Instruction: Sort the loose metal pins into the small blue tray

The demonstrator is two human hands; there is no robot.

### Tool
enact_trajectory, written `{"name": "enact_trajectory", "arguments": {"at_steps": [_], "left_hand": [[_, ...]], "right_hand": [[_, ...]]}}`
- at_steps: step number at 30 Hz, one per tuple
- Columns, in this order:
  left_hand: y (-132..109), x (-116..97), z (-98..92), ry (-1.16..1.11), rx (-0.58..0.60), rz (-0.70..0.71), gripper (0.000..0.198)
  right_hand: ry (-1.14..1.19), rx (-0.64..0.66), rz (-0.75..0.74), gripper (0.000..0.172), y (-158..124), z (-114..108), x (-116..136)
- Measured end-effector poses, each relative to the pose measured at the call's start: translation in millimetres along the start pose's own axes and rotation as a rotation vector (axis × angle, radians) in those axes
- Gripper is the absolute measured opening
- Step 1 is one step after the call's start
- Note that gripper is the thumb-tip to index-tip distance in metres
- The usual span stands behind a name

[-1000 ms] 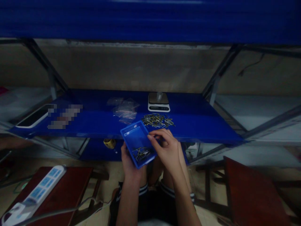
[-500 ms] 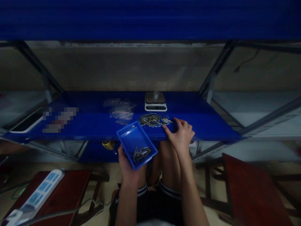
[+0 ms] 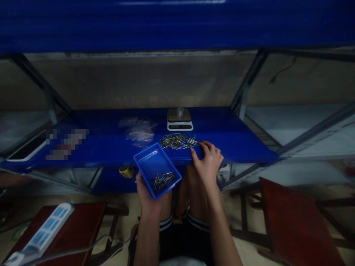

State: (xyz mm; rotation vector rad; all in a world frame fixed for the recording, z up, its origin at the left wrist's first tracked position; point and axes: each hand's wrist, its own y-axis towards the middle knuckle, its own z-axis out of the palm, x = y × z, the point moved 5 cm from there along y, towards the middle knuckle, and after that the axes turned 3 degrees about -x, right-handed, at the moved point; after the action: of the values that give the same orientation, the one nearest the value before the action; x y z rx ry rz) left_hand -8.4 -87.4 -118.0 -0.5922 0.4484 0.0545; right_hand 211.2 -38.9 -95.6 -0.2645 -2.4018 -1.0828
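Note:
My left hand (image 3: pixel 148 197) holds a blue plastic tray (image 3: pixel 152 159) from below, tilted in front of the shelf edge. Thin metal pins (image 3: pixel 163 180), several of them, lie gathered at the tray's near end. A loose pile of similar silver and brass-coloured pins (image 3: pixel 175 140) is spread on the blue shelf just beyond the tray. My right hand (image 3: pixel 208 159) rests at the shelf's front edge, right of the pile, thumb and fingers apart. Its fingertips are close to the pile's right end; whether they touch a pin I cannot tell.
Behind the pile stands a digital scale (image 3: pixel 180 120) with a small clear cup (image 3: pixel 180 112) on it. Clear zip bags (image 3: pixel 141 131) lie to the left. A phone-like device (image 3: pixel 26 147) is at the far left. Wooden stools flank me, the left one bearing a power strip (image 3: pixel 48 225).
The whole view has shifted slightly, so shelf, tray and hands appear a little further left. My right fingers are slightly nearer the pile's right end. The tray stays in my left hand.

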Motion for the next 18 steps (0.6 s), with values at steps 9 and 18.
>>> {"name": "enact_trajectory", "arguments": {"at_steps": [9,18], "left_hand": [[7,4,-6.8,-0.078,0.123,-0.053,0.042],[-4,0,5.6,-0.039,-0.030,-0.035,0.031]], "right_hand": [[0.046,-0.042,0.046,0.032,0,-1,-1],[0.045,-0.038,0.104,0.024,4,0,-2]]}}
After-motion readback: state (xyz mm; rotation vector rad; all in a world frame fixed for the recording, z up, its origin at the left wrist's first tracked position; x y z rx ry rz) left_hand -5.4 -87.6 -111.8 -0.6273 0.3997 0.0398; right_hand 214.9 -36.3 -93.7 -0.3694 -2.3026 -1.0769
